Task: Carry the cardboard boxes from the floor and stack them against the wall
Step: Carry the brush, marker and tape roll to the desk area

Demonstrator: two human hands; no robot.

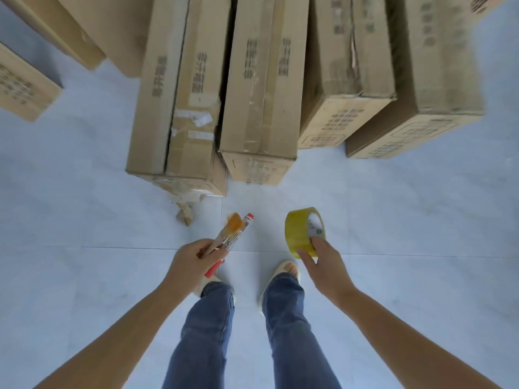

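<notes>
Several long cardboard boxes lie side by side on the pale floor ahead of me: a taped, torn one (174, 108), a second (261, 88), a third (348, 63) and a fourth (432, 66) at the right. My left hand (193, 262) grips a brush with an orange tip (234, 223) together with a red-capped marker (242, 231). My right hand (323, 265) pinches a roll of yellow tape (302, 231) by its lower edge. Both hands hover above the floor, short of the boxes.
More boxes sit at the far left (25, 85) and upper left (92, 29). A crumpled scrap of cardboard (185, 213) lies at the torn box's corner. My legs in jeans and pale slippers (283, 270) stand on the tiled floor (421, 248).
</notes>
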